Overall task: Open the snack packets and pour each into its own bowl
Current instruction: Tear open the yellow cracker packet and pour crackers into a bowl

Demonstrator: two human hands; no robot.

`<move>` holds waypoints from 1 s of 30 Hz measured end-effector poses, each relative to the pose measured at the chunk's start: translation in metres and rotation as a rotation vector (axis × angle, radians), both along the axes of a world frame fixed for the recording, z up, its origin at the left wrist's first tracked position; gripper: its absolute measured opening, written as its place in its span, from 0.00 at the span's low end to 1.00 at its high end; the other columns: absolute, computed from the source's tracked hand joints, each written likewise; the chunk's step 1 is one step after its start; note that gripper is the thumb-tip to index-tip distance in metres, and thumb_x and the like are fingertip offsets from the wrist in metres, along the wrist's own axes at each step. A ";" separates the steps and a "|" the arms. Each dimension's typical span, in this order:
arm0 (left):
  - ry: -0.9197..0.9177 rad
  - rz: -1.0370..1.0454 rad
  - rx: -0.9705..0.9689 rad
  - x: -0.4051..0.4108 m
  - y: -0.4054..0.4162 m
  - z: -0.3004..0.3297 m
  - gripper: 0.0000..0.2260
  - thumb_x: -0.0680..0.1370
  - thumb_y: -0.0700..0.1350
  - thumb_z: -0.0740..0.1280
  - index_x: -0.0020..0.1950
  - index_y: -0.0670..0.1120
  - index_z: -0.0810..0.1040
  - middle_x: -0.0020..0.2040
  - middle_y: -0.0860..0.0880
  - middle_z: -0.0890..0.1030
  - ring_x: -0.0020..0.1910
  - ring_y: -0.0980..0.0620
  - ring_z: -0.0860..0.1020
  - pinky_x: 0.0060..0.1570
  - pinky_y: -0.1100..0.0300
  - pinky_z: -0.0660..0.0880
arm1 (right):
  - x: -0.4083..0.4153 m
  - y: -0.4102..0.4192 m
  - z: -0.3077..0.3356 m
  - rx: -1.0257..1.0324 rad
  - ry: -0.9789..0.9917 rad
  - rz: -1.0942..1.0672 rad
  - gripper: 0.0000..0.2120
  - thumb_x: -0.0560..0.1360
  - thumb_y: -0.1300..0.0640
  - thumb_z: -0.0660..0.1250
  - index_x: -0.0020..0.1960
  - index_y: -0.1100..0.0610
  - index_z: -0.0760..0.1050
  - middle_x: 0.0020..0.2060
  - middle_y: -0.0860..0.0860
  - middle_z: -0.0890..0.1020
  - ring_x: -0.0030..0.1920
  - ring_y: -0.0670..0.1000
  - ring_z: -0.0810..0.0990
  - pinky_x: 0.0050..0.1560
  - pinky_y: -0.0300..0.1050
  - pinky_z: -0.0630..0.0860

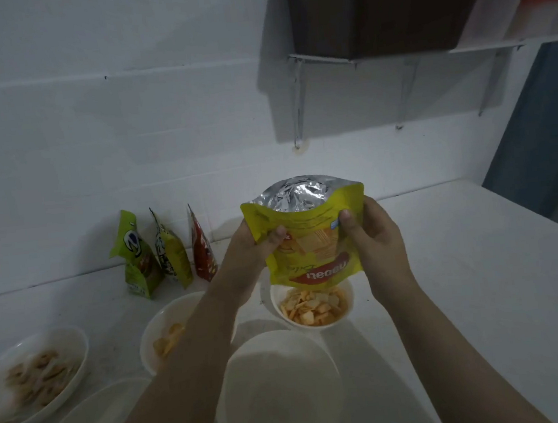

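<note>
Both hands hold the yellow packet (309, 239) upside down above the chip-filled bowl (314, 305), left hand (254, 248) and right hand (371, 236) pinching its sides; pouring looks nearly finished, so next comes shaking out crumbs and setting it aside.

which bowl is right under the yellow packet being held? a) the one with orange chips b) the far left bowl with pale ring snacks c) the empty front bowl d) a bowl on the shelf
a: the yellow packet, pinched by the left hand and right hand, hangs directly over the bowl of orange chips, while the empty bowl sits nearer the camera.
</note>
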State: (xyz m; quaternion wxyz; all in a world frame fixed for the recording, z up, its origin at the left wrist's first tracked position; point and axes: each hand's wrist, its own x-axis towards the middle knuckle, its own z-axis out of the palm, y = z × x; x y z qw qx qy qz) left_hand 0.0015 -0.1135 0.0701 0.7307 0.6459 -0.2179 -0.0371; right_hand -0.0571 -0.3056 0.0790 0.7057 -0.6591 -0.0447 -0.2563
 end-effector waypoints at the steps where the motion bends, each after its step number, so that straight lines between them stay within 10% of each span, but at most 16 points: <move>1: 0.021 -0.048 -0.001 0.001 0.004 0.002 0.20 0.74 0.54 0.72 0.65 0.54 0.76 0.63 0.45 0.80 0.63 0.43 0.78 0.59 0.41 0.75 | 0.000 0.000 0.001 0.031 -0.013 0.001 0.08 0.80 0.59 0.66 0.56 0.61 0.81 0.46 0.50 0.87 0.48 0.48 0.85 0.47 0.42 0.80; 10: 0.074 0.092 0.006 0.002 0.013 0.010 0.10 0.71 0.49 0.71 0.50 0.51 0.85 0.51 0.49 0.86 0.54 0.49 0.83 0.58 0.48 0.77 | -0.004 -0.003 0.007 0.052 0.078 0.079 0.11 0.77 0.60 0.69 0.58 0.62 0.80 0.44 0.50 0.86 0.44 0.47 0.85 0.41 0.38 0.79; 18: 0.008 0.124 0.051 0.001 0.008 0.012 0.06 0.77 0.43 0.68 0.52 0.49 0.83 0.47 0.55 0.86 0.49 0.57 0.83 0.45 0.67 0.78 | -0.004 0.006 0.019 0.079 0.060 -0.018 0.03 0.76 0.62 0.71 0.45 0.60 0.84 0.35 0.49 0.87 0.36 0.48 0.86 0.35 0.38 0.79; 30: 0.036 0.031 0.254 -0.002 0.008 -0.012 0.08 0.77 0.43 0.70 0.54 0.52 0.83 0.49 0.55 0.86 0.49 0.57 0.84 0.45 0.66 0.79 | -0.009 0.003 0.029 0.143 -0.016 -0.017 0.04 0.75 0.64 0.70 0.44 0.60 0.83 0.34 0.48 0.86 0.36 0.47 0.85 0.37 0.38 0.79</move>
